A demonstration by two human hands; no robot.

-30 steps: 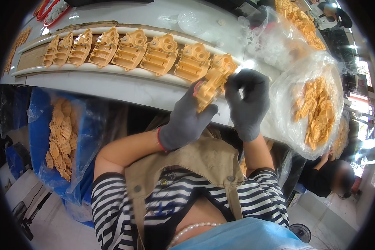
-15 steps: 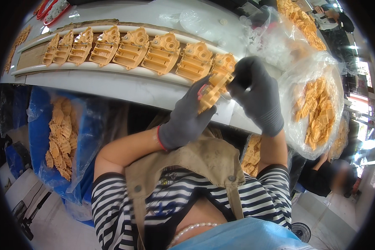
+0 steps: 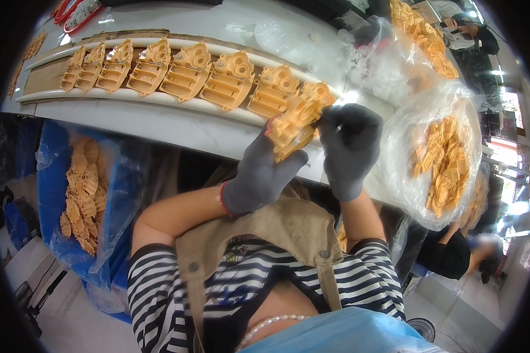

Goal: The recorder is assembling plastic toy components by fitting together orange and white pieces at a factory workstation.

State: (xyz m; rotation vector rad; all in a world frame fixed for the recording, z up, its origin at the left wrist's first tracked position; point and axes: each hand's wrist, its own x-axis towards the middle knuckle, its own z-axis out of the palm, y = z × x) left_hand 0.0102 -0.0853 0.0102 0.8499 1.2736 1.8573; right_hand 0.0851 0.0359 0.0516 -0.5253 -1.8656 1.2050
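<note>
An orange moulded plastic housing [image 3: 292,126], with ribs and round openings, is gripped by my left hand [image 3: 262,176] in a grey glove, its thumb along the near side. My right hand [image 3: 352,150], gloved the same, has its fingers curled together at the housing's right edge. What those fingertips pinch, if anything, is too hidden to make out. Just beyond my hands runs a row of matching housings [image 3: 228,79] on two white rails [image 3: 141,97]. The housing I hold partly covers the nearest one in the row.
A clear plastic bag [image 3: 394,176] of orange parts lies right on the white table [image 3: 159,122], with more parts behind. Lower left stands a blue-lined bin [image 3: 123,194] of orange parts. Red-rimmed baskets [image 3: 79,17] sit far left. Another person [image 3: 450,253] is at the right.
My right hand has come left and slightly down, its fingers curled tighter. The held housing has turned, showing more of its broad ribbed face. My left hand keeps its hold.
</note>
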